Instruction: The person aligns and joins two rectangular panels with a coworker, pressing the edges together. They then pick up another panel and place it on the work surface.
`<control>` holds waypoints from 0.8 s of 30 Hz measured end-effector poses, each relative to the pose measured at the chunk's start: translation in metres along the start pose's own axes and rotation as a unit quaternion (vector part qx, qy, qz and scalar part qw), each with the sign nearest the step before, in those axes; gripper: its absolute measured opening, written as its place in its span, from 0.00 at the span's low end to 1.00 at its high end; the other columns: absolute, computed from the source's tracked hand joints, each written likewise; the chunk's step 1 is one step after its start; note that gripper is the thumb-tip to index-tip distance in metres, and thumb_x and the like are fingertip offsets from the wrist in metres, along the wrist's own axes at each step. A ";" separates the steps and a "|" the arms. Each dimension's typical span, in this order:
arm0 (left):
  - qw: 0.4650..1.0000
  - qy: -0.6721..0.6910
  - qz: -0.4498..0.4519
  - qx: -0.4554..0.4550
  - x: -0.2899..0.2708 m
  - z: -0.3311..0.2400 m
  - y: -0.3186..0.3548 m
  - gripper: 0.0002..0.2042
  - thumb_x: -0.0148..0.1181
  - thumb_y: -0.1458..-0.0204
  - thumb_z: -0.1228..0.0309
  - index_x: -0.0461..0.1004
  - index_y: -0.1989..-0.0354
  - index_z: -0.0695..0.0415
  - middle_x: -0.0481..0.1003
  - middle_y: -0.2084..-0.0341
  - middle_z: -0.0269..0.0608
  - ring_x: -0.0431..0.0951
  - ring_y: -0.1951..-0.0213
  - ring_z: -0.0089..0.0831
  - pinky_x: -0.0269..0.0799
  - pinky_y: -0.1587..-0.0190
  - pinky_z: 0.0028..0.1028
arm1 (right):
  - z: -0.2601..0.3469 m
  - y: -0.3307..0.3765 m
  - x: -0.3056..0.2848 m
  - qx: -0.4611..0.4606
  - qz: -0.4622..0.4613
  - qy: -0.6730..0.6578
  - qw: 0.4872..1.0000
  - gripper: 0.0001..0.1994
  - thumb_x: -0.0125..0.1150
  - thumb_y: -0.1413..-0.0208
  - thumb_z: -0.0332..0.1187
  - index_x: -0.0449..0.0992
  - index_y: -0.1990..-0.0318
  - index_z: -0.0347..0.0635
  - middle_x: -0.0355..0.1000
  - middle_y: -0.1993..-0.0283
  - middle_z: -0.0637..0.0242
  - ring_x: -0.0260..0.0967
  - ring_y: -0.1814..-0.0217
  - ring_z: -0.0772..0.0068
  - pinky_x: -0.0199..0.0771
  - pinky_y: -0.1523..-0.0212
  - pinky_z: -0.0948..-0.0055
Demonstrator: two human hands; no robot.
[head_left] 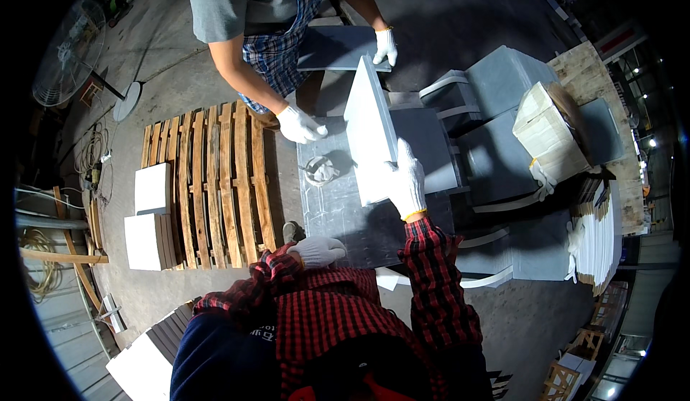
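A pale rectangular stone slab [368,131] stands on edge, its bright face toward the left. My right hand [409,183], in a white knit glove, grips its near edge. My left hand [321,251], gloved too, lies by the near edge of the grey work surface [327,218], fingers loosely stretched to the right and holding nothing I can see. A crumpled whitish cloth or wrap [320,170] sits left of the slab. Across from me, a person in a plaid apron [305,9] has one gloved hand [300,125] left of the slab and the other [386,47] near its far end.
A wooden pallet [223,185] lies at left, with white slabs [149,241] stacked on its edge. Strapped grey slab stacks [496,160] and an opened carton [543,131] stand at right. A large fan [68,52] is far left. More slabs [154,351] stand lower left.
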State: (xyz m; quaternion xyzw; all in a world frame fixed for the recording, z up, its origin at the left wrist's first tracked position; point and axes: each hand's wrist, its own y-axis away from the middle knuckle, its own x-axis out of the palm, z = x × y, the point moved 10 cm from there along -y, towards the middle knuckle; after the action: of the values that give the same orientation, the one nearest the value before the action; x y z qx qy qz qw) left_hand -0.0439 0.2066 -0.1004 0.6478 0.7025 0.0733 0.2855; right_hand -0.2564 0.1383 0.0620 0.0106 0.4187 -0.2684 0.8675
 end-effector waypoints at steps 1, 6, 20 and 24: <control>1.000 0.006 0.006 -0.008 0.000 0.000 0.000 0.23 0.45 0.36 0.56 0.75 0.45 0.60 0.81 0.57 0.47 0.83 0.58 0.37 0.75 0.48 0.31 | 0.001 0.000 -0.001 0.003 0.000 0.002 1.000 0.28 0.62 0.47 0.38 0.66 0.39 0.36 0.78 0.59 0.44 0.78 0.58 0.41 0.78 0.57 0.52; 1.000 -0.008 0.017 0.001 -0.002 -0.013 0.003 0.23 0.44 0.36 0.56 0.75 0.45 0.61 0.80 0.55 0.47 0.82 0.57 0.37 0.74 0.47 0.31 | -0.002 0.001 -0.001 0.019 0.003 0.003 1.000 0.28 0.62 0.47 0.39 0.66 0.39 0.37 0.78 0.58 0.45 0.78 0.57 0.42 0.78 0.56 0.52; 0.998 -0.044 0.009 0.036 -0.003 -0.016 0.004 0.23 0.45 0.37 0.56 0.76 0.47 0.61 0.81 0.56 0.47 0.82 0.57 0.38 0.74 0.47 0.31 | 0.000 0.001 -0.001 0.026 0.012 -0.012 1.000 0.28 0.60 0.46 0.39 0.66 0.39 0.37 0.78 0.61 0.44 0.78 0.58 0.42 0.77 0.56 0.51; 0.996 -0.058 -0.002 0.062 -0.003 -0.018 0.003 0.23 0.45 0.37 0.56 0.77 0.47 0.61 0.81 0.57 0.47 0.82 0.57 0.38 0.74 0.47 0.32 | -0.002 0.001 0.001 0.019 0.002 -0.012 1.000 0.28 0.60 0.46 0.39 0.66 0.39 0.36 0.78 0.62 0.44 0.78 0.59 0.41 0.77 0.56 0.50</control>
State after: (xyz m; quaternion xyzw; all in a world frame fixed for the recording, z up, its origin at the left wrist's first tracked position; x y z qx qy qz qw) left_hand -0.0499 0.2088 -0.0835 0.6659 0.6893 -0.0084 0.2854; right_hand -0.2572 0.1390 0.0600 0.0249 0.4030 -0.2744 0.8727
